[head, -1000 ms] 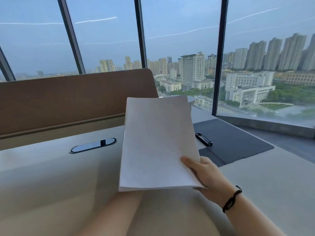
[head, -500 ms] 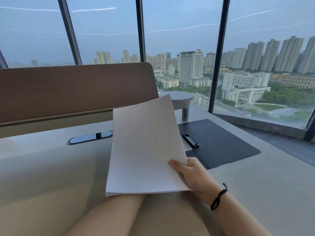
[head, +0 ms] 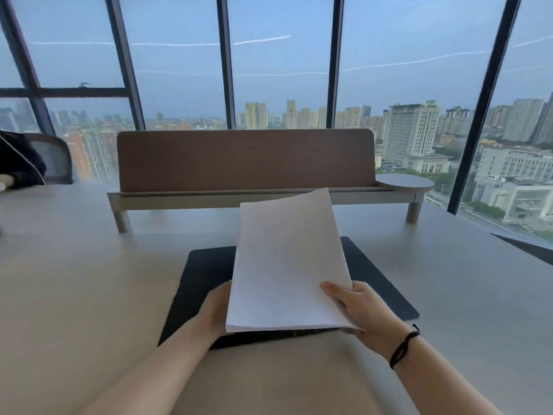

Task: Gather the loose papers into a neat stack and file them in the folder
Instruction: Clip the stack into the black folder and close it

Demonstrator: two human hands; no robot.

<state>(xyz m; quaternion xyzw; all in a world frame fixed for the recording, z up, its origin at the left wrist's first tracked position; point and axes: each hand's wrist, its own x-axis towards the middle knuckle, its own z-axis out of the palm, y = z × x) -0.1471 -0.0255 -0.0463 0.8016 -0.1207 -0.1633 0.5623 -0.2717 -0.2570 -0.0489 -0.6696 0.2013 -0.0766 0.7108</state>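
I hold a squared stack of white papers (head: 287, 265) tilted up above the desk. My left hand (head: 215, 310) grips its lower left edge, mostly hidden behind the sheets. My right hand (head: 356, 307) pinches the lower right corner, thumb on top; a black cord sits on that wrist. Beneath the stack lies the open black folder (head: 377, 274), flat on the pale desk (head: 89, 295). The papers hide the folder's middle and its clip.
A brown divider panel on a raised shelf (head: 245, 163) crosses the desk behind the folder, with a round end (head: 404, 184) at the right. A mesh chair with a dark garment (head: 27, 163) stands far left. Tall windows lie beyond.
My view has swung right, so the folder now lies straight ahead. The stack has moved over the folder, and my left hand now shows at its left edge.
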